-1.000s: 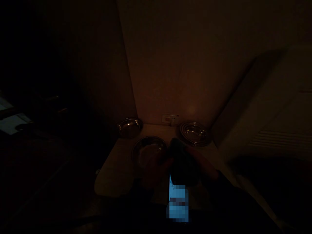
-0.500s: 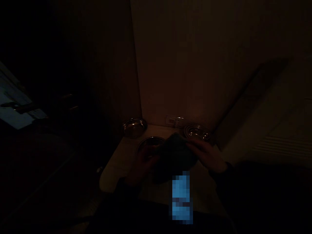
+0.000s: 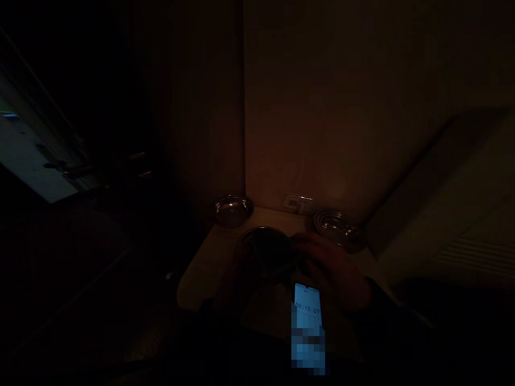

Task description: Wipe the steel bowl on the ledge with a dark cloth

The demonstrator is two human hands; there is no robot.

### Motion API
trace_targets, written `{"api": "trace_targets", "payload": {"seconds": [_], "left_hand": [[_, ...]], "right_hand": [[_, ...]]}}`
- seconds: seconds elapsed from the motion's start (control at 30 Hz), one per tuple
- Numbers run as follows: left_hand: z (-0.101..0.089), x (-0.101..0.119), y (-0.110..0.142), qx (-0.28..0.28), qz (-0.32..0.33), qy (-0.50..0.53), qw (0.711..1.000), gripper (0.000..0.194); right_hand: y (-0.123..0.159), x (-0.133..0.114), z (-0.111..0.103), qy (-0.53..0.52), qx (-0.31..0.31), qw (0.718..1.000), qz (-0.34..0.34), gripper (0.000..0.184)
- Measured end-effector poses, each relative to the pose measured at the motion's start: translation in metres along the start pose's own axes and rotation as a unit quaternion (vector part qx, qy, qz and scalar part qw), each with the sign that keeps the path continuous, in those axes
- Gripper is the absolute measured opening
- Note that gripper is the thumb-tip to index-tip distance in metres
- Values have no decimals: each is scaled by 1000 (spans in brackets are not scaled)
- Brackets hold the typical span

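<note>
The scene is very dark. My right hand (image 3: 328,262) grips the right side of a dark cloth (image 3: 276,254), fingers bent over its edge. The cloth lies over or just above a shiny metal bowl (image 3: 263,229), whose far rim shows behind it; whether they touch, I cannot tell. At the bowl's left side is my left hand (image 3: 233,271), its fingers lost in shadow. A lit phone (image 3: 308,311) showing timer digits is nearest to me, below the cloth.
A pale small table (image 3: 201,268) with a rounded corner carries everything. One metal bowl (image 3: 232,210) stands back left, and stacked metal dishes (image 3: 337,228) stand back right. Behind are a wall socket (image 3: 298,202) and the wall. A door handle (image 3: 76,170) shows at left.
The cloth has come down and left toward the bowl, with my right hand following it. My left hand has become harder to see. The view has shifted, so things appear farther right.
</note>
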State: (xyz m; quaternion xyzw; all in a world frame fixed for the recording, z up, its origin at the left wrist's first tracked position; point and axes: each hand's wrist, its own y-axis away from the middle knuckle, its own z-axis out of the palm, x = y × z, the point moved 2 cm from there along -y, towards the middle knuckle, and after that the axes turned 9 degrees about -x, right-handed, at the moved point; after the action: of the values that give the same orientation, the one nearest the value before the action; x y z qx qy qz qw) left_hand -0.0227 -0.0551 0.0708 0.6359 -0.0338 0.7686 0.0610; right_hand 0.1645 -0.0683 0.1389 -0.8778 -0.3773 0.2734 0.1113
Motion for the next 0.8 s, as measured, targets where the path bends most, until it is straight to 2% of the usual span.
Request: {"api": "trace_targets", "payload": {"seconds": [0.07, 0.13, 0.23, 0.3, 0.4, 0.5, 0.57, 0.6, 0.67, 0.7, 0.77, 0.8], "left_hand": [[-1, 1, 4, 12, -22, 33, 999, 43], [-4, 1, 11, 33, -40, 54, 997, 44], [-9, -4, 21, 79, -73, 72, 992, 43], [-6, -11, 24, 84, -110, 76, 987, 42], [10, -20, 24, 22, -148, 95, 984, 39], [21, -20, 24, -67, -141, 96, 983, 34], [18, -17, 26, -94, -135, 52, 985, 35], [11, -17, 27, -83, -135, 19, 987, 37], [-8, -18, 27, -11, -139, -67, 988, 41], [-19, -20, 27, 50, -137, -121, 982, 43], [-40, -27, 23, 164, -136, -214, 953, 45], [-47, -33, 20, 157, -153, -216, 951, 49]], "right_hand": [[8, -12, 23, 12, -57, 997, -41, 34], [16, -15, 41, -18, -90, 995, -35, 32], [22, -4, 54, -159, -50, 982, 91, 38], [21, 6, 59, -280, -24, 944, 174, 53], [16, 16, 65, -407, -28, 887, 217, 64], [13, 25, 68, -434, -28, 862, 262, 58], [13, 34, 66, -406, -6, 866, 293, 51], [12, 39, 63, -374, 15, 877, 302, 47], [6, 48, 57, -272, 53, 914, 295, 41], [1, 51, 56, -206, 56, 936, 281, 40], [-15, 55, 59, -63, 8, 967, 246, 44], [-23, 57, 64, 8, -41, 973, 228, 46]]}}
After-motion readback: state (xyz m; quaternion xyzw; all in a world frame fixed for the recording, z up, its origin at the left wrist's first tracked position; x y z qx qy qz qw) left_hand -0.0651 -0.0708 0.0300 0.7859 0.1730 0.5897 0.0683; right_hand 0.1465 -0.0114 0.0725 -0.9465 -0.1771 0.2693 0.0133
